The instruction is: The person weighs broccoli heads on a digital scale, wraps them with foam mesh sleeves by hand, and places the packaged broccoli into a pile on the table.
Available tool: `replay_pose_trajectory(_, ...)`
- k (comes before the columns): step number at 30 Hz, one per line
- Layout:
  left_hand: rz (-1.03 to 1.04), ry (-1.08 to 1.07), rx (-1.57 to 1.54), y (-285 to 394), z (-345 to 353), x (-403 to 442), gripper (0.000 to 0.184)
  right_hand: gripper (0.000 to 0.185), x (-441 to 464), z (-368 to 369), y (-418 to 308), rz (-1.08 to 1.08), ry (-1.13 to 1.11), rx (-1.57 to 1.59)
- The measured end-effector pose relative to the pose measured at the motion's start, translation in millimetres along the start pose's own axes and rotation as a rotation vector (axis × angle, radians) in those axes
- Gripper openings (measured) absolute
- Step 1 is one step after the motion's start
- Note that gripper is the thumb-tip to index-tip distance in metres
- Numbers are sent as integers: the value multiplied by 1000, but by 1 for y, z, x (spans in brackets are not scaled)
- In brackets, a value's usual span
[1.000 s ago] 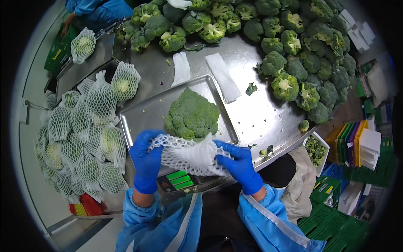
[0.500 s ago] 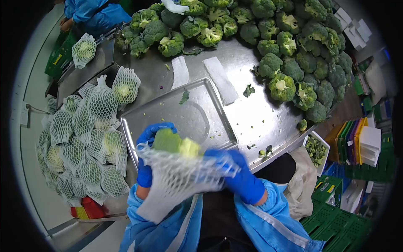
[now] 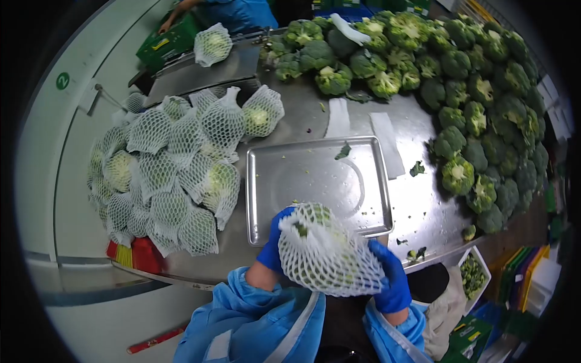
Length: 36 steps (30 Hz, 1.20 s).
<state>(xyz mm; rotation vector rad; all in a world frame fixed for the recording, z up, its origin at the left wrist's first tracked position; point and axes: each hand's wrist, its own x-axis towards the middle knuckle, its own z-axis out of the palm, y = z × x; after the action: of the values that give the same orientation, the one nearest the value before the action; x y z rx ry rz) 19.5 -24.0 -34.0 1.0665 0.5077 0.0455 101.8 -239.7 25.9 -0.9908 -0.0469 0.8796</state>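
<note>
A broccoli head in a white foam net sleeve point(image 3: 330, 257) is held between my two blue-gloved hands, over the near edge of the metal tray point(image 3: 315, 143). My left hand point(image 3: 273, 245) is closed around its left side, most of the fingers hidden behind the net. At the right end, my right hand point(image 3: 392, 279) grips the netting with its fingers closed. The net now covers nearly the whole head, with a little green showing through an opening at the upper left. A scrap of leaf point(image 3: 343, 150) lies in the tray.
Netted broccoli heads point(image 3: 172, 175) are piled on the left. Bare broccoli point(image 3: 484, 109) is heaped at the back and right. Flat foam sleeves point(image 3: 387, 145) lie behind the tray. A netted head point(image 3: 213, 45) rests on a metal platform point(image 3: 206, 71), near another person's blue sleeve point(image 3: 242, 13).
The net sleeve, earlier stretched open around the broccoli's stalk end, is now drawn over the head. My right hand has moved to the sleeve's right end. The view has swung left.
</note>
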Motion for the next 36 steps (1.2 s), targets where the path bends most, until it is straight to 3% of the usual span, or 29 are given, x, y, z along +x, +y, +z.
replay_pose_trajectory(1, -50, 18, -58, -1, -4, -4, 40, 38, -3, 5, -6, 224, 53, 152)
replay_pose_trajectory(2, -90, 13, -401, -3, -1, -15, 37, 37, -5, 11, -13, 429, 135, 297)
replay_pose_trajectory(3, -130, 6, -742, -5, 0, -23, 36, 39, -6, 2, -3, 472, 100, 277)
replay_pose_trajectory(4, -135, 8, -736, -9, -1, -25, 36, 40, -7, -4, 6, 510, 63, 259)
replay_pose_trajectory(6, 50, -45, -766, -17, 3, -20, 38, 38, 4, 6, 2, 213, -6, -95)
replay_pose_trajectory(8, 239, 79, -385, -14, 23, -11, 50, 36, 26, -14, 28, 52, 5, -162)
replay_pose_trajectory(11, -70, 64, -661, 6, 8, 12, 40, 36, 45, -29, 46, 168, 101, 47)
replay_pose_trajectory(13, -147, 254, -758, 40, 14, 15, 30, 42, 55, -12, 31, 43, 103, -339)
replay_pose_trajectory(14, -111, 227, -834, 40, 12, 13, 25, 42, 54, -9, 30, 48, 89, -336)
replay_pose_trajectory(16, 87, 54, -658, 33, -4, 22, 25, 49, 45, -4, 36, 444, 67, 235)
replay_pose_trajectory(18, -46, 6, -663, 42, 9, 25, 33, 58, 35, 1, 36, 537, -17, 282)
replay_pose_trajectory(20, 173, -42, -386, 42, -2, 29, 33, 65, 34, 17, 19, 456, -85, 203)
replay_pose_trajectory(21, 176, -37, -381, 43, -6, 26, 33, 70, 36, 23, 11, 427, -54, 225)
replay_pose_trajectory(22, 112, -15, -429, 44, -10, 19, 38, 70, 45, 23, 10, 422, -59, 230)
replay_pose_trajectory(24, -31, 27, -528, 41, -20, -4, 47, 74, 62, 19, 9, 72, -108, -57)
replay_pose_trajectory(28, -213, 89, -600, 29, -29, -26, 70, 82, 88, 44, 6, -82, -201, -427)
replay_pose_trajectory(30, -85, -66, -871, 22, -46, -16, 75, 79, 100, 49, 3, -179, -250, -467)
replay_pose_trajectory(32, -88, 31, -860, 45, -57, -11, 78, 76, 104, 48, 1, -275, -270, -561)
replay_pose_trajectory(33, 40, 89, -841, 63, -66, -3, 75, 71, 106, 44, -2, -257, -237, -514)
replay_pose_trajectory(34, 159, 144, -820, 83, -77, 5, 72, 57, 106, 40, -4, -255, -201, -424)
replay_pose_trajectory(35, 127, 132, -826, 104, -87, 11, 72, 51, 106, 31, -9, -181, -158, -344)
replay_pose_trajectory(36, 366, 63, -572, 127, -99, 16, 67, 44, 102, 21, -15, -112, -102, -266)
